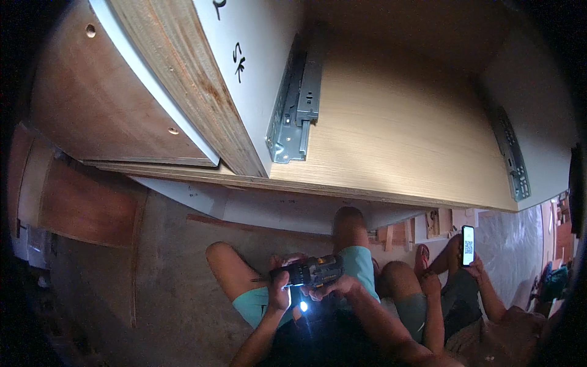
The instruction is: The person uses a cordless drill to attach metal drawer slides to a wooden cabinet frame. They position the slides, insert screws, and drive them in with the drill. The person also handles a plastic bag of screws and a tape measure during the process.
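Power drill held low, below the wooden shelf: left grip closed around its chuck, right grip clasping its body; apparently chuck adjustment, calling for a steady hold.

Left hand (thumb extended) and right hand curl close together.

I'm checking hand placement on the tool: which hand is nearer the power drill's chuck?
Left. The left hand is right at the chuck; the right hand is farther back, below the rear of the power drill.
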`<state>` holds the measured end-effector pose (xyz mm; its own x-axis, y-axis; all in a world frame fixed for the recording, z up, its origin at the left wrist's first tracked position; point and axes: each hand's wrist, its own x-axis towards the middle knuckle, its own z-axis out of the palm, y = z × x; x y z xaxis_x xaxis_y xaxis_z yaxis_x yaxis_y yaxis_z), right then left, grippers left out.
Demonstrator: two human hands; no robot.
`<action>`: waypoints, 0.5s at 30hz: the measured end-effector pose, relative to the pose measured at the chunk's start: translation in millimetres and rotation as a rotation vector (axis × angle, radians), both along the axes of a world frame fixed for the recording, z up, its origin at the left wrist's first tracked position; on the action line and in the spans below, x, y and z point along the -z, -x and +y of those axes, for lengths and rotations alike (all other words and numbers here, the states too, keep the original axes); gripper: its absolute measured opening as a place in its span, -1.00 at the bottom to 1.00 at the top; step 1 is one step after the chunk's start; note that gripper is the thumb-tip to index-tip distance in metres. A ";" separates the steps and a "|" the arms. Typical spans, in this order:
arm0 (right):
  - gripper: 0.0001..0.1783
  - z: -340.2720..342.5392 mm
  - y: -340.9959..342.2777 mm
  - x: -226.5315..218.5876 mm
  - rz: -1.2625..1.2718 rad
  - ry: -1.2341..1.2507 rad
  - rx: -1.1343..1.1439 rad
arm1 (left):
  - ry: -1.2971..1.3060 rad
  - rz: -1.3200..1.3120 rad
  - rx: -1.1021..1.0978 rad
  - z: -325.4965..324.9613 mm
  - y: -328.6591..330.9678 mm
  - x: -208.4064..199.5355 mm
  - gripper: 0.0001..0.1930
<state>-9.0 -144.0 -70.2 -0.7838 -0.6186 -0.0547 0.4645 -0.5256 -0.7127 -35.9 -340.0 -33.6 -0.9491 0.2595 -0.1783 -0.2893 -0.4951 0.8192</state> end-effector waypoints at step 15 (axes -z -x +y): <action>0.05 64.2 -32.3 -162.0 0.705 -0.198 0.721 | 0.656 0.612 0.529 -56.9 25.7 -133.3 -0.75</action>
